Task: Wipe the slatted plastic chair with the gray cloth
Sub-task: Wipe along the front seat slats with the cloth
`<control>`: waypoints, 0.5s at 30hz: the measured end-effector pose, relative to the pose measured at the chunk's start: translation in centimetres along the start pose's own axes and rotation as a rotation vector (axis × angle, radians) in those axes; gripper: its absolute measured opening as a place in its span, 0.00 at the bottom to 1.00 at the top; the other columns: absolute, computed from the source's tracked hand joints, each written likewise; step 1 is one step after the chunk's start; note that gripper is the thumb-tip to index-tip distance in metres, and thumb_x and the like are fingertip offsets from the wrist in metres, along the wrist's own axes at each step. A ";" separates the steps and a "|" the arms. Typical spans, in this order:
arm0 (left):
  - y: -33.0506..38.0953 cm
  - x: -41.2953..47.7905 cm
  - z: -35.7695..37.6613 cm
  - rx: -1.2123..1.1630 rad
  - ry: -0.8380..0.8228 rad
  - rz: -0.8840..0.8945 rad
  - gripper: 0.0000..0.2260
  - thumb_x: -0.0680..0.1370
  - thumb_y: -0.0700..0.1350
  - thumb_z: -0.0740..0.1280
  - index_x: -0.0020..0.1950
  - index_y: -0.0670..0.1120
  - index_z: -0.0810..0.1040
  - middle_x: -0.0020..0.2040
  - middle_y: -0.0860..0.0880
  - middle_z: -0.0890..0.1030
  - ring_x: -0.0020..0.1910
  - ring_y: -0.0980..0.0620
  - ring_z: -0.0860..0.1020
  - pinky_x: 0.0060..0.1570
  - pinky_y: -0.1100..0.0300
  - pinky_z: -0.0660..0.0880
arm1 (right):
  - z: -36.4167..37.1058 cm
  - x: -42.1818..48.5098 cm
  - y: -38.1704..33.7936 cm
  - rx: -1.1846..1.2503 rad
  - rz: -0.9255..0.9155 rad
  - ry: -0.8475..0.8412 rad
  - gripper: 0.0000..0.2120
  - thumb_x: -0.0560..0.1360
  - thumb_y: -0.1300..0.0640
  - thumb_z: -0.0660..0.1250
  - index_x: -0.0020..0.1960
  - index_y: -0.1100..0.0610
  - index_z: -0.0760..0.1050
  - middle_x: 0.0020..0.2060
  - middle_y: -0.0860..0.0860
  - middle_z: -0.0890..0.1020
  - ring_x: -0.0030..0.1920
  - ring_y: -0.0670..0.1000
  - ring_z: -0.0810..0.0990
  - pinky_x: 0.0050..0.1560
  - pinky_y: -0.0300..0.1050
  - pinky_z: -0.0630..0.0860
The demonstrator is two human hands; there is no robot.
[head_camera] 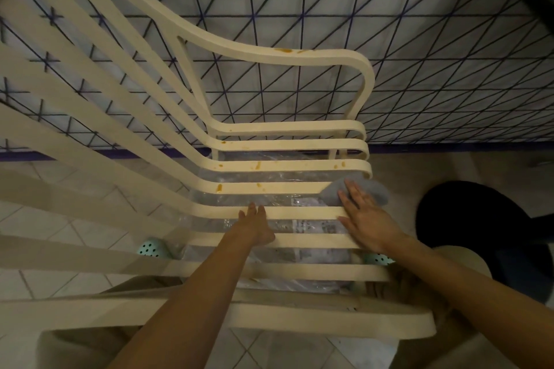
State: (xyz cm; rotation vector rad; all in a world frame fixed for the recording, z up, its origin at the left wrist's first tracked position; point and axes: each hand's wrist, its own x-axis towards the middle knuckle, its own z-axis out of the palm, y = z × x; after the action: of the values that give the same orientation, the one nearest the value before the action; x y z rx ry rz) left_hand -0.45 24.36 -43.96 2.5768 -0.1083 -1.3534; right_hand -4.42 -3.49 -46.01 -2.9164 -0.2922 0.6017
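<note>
Cream slatted chair [284,188] orange-stained; gray cloth [373,191] crumpled.

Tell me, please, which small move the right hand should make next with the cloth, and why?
Probably slide the cloth left along its slat. The right hand presses it flat at that slat's right end, and orange-brown spots sit further left on the same slat of the chair. The left hand rests on a nearer slat.
</note>
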 end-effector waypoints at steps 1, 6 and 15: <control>0.0 0.0 -0.1 0.002 -0.004 0.004 0.36 0.81 0.48 0.62 0.79 0.43 0.41 0.79 0.45 0.37 0.78 0.39 0.42 0.75 0.45 0.52 | 0.1 -0.2 0.4 -0.011 0.022 -0.003 0.32 0.83 0.42 0.48 0.80 0.53 0.40 0.78 0.53 0.36 0.78 0.52 0.35 0.78 0.49 0.41; -0.1 0.1 0.1 0.019 0.005 0.020 0.36 0.81 0.48 0.62 0.79 0.43 0.41 0.79 0.45 0.37 0.78 0.38 0.42 0.75 0.43 0.52 | 0.1 -0.1 0.3 -0.066 0.082 -0.023 0.34 0.82 0.39 0.45 0.80 0.55 0.38 0.78 0.55 0.36 0.78 0.54 0.36 0.75 0.50 0.35; -2.4 0.7 -0.4 0.166 0.083 -0.027 0.33 0.81 0.55 0.60 0.80 0.48 0.47 0.80 0.44 0.43 0.77 0.39 0.52 0.74 0.44 0.56 | 0.0 3.3 -5.2 -0.044 -0.049 -0.092 0.46 0.69 0.28 0.28 0.79 0.56 0.36 0.77 0.57 0.33 0.78 0.57 0.34 0.75 0.52 0.34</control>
State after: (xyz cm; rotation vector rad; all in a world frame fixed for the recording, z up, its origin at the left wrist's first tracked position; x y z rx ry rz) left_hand 0.15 26.66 -44.88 2.7771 -0.1801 -1.2945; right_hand -2.29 2.28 -46.27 -2.9187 -0.3911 0.7316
